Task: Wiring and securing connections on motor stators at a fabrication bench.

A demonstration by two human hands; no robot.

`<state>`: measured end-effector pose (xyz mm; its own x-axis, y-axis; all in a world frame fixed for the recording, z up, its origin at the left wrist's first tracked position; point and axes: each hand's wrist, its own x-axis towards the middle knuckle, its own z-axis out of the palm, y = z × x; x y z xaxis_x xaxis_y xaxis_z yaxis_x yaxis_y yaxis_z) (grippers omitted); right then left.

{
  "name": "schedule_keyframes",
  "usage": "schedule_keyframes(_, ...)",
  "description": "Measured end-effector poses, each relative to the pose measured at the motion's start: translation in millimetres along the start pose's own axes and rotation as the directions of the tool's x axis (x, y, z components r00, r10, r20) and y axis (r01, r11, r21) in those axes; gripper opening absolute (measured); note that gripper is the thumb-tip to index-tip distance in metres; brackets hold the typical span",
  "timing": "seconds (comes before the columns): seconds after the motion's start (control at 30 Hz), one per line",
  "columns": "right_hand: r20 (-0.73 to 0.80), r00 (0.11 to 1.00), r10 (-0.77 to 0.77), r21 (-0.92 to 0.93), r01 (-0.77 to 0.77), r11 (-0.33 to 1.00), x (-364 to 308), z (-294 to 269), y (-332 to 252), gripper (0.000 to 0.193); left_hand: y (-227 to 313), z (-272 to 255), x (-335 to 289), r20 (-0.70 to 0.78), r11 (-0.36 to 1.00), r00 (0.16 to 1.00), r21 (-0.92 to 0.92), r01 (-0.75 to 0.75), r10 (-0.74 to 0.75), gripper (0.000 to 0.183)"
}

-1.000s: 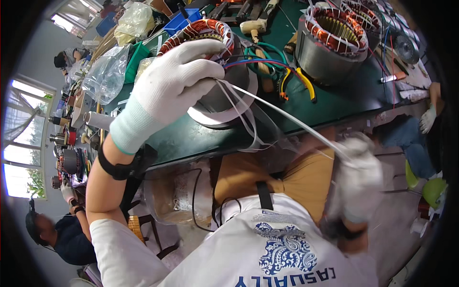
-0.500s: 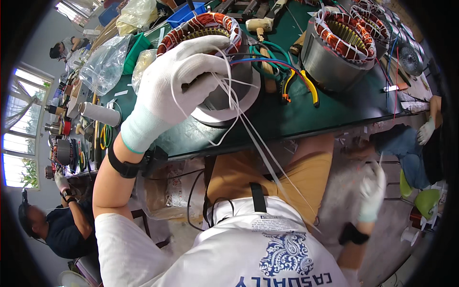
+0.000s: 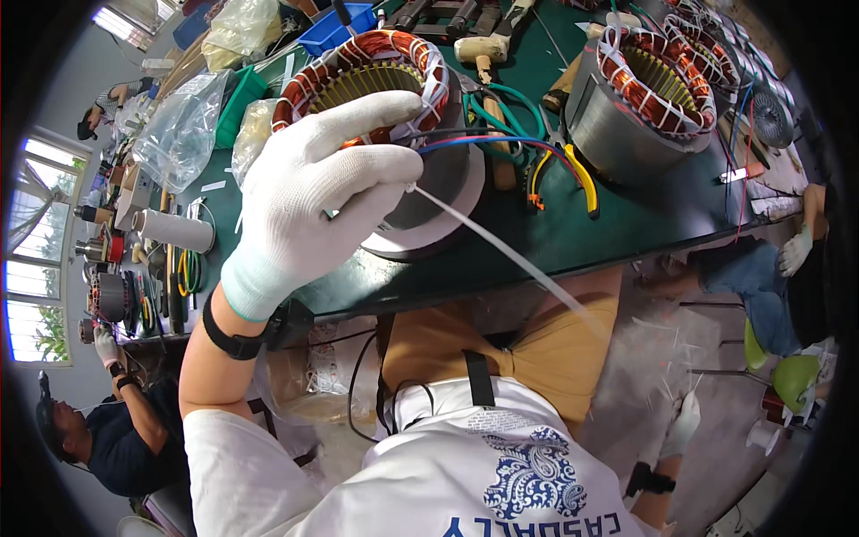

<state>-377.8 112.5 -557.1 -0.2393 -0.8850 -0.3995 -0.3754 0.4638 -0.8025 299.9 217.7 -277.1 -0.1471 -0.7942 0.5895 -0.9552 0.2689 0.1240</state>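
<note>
My left hand (image 3: 331,183), in a white knit glove, is at the near side of a motor stator (image 3: 362,67) with copper windings laced in white. Its index finger stretches over the winding ring. The thumb and other fingers pinch a white lacing cord (image 3: 497,240) at a small knot. From there the cord runs taut to the lower right and blurs. My gloved right hand (image 3: 684,428) is far out at the lower right, closed, with thin white strands showing at its fingers. Blue, red and black lead wires (image 3: 510,140) leave the stator beside my left hand.
A second wound stator (image 3: 617,112) stands to the right on the green bench (image 3: 528,237). Yellow-black pliers (image 3: 583,179), a mallet (image 3: 483,52) and green wire (image 3: 479,112) lie between. A thread spool (image 3: 174,231) is at left. Co-workers sit at both sides.
The loose loops of cord at my left hand have drawn tight into a knot. My right hand has moved down and away, and the stator appears slightly turned to the left.
</note>
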Motion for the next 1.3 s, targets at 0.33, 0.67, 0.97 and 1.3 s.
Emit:
schedule_keyframes(0.33,0.442,0.359,-0.822,0.027,0.911,0.412,-160.2,246.4,-300.5,0.021,49.5,18.9,-29.6,-0.062,0.975,0.981,-0.118,-0.188,0.181,0.041)
schedule_keyframes(0.67,0.673,0.355,-0.649,-0.206,0.933,0.297,-164.1,226.3,-358.6,0.021,40.3,3.7,-37.8,-0.113,0.921,0.989,-0.367,-0.129,0.094,0.04)
schedule_keyframes(0.97,0.903,0.239,-0.357,0.383,-0.072,0.921,-229.5,324.5,-388.4,0.021,8.0,5.4,-44.6,-0.014,0.973,0.973,-0.01,-0.23,0.23,0.048)
schedule_keyframes(1.3,0.695,0.3,-0.653,0.611,0.23,0.757,-234.9,328.5,-357.9,0.007,-36.1,-11.5,-20.7,0.065,0.988,0.986,-0.024,0.153,-0.151,0.054)
